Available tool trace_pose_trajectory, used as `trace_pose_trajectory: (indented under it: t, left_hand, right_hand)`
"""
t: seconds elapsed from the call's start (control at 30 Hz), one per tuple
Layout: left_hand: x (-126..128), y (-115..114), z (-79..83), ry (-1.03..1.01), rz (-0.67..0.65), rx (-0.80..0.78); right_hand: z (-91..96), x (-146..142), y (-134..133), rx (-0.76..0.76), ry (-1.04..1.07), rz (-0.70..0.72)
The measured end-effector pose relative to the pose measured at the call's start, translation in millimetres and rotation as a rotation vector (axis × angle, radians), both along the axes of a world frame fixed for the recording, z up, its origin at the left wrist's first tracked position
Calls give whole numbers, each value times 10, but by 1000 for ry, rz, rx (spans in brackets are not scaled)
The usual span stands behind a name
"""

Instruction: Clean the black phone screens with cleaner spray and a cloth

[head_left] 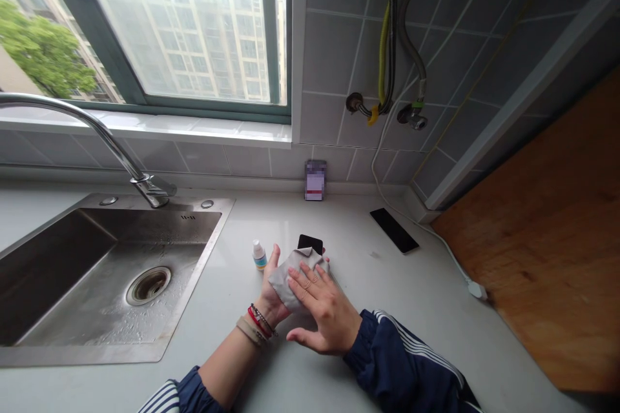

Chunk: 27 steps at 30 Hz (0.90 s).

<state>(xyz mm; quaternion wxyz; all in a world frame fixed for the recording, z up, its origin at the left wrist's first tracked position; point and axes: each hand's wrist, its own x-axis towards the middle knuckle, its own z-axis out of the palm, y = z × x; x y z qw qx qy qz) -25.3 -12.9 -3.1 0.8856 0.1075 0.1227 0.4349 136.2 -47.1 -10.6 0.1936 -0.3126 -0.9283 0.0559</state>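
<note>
Head cam, looking down at the counter: my L hand [270, 287] stands on edge, palm turned inward, w/ the fingers behind the grey cloth [294, 279], so I can't tell if it's a real grip. My R hand [321, 311] is open and flat on top of the cloth, fingers spread, thumb out to the side. Under the cloth, between both hands, is a black phone [310, 244], only its top end showing (screen side unclear). Nearest my L hand, just beside it, a small dropper bottle [259, 255] stands upright on the white countertop [368, 297].

L of that: stainless sink [87, 355] w/ wet basin and a drain [148, 286], and a curved chrome faucet [111, 132] behind it. Ahead against the tiled wall, a small box [315, 180] stands upright (label blurred, can't read it). To the R, a 2nd black phone [394, 230] lies flat near a white cable [426, 226]. Further R, a wooden board [542, 239]. Two hoses [392, 32] hang on the grey tiles [329, 58], beside the window [179, 26].
</note>
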Motion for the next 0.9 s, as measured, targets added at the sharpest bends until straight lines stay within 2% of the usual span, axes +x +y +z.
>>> trace_pose_trajectory:
  t: [0.17,0.33,0.5,0.6,0.77,0.9]
  left_hand:
    - [59,5,-50,26,37,-82]
    - [138,-9,-52,22,3,51]
    - [184,-43,47,41,-82,68]
    - [184,-44,69,45,-65,42]
    - [115,-14,32,145,60,-123]
    - [27,18,59,143,130,-105]
  right_hand:
    - [-42,-7,41,60,11,-120]
    - [-60,64,136,104,63,-261]
    - [-86,118,193,37,134,-386]
    - [-62,90,155,24,141,-343]
    - [4,-41,-13,47,83,-140]
    - [10,-128,-121,72,117,-94]
